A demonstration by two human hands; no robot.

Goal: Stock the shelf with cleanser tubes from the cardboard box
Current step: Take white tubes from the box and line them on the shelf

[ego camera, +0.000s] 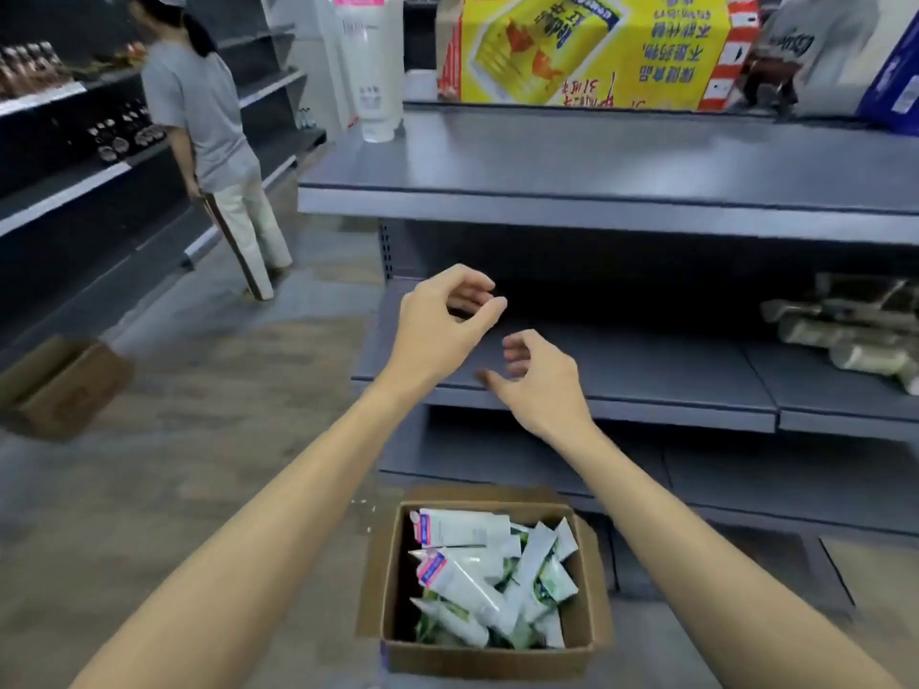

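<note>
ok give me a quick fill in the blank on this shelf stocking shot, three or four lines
1. The cleanser tubes lie jumbled in an open ____ box on the floor.
2. Both hands, the left hand and the right hand, hold ____.
3. A white tube stands on the top shelf to the ____ of the yellow box.
4. A person in a grey shirt stands in the aisle on the ____ of the view.

Missing words: cardboard; nothing; left; left

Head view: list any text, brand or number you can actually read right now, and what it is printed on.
Yellow box on the top shelf: Chinese print, upside down, blurred; "保健食品" is a guess.
White tube standing on that shelf: label too blurred.
Cleanser tubes in the cardboard box: pink labels, unreadable.
Grey shirt, top right: print unreadable.
</note>
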